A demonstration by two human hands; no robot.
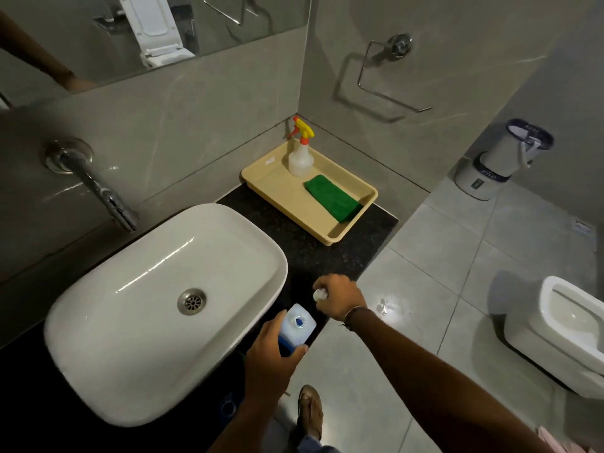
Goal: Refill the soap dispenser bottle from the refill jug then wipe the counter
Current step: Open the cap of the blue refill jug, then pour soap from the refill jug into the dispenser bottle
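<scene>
My left hand grips the refill jug, a pale translucent container with blue liquid, its round mouth open on top. The jug stands on the black counter at its front edge, just right of the sink. My right hand is closed over a small white piece just beyond the jug; whether it is a cap or the dispenser's top I cannot tell. A folded green cloth lies in the beige tray at the counter's back corner.
A white basin fills the counter's left, with a chrome wall tap above it. A spray bottle with a yellow and red trigger stands in the tray. A toilet and a bin stand on the tiled floor to the right.
</scene>
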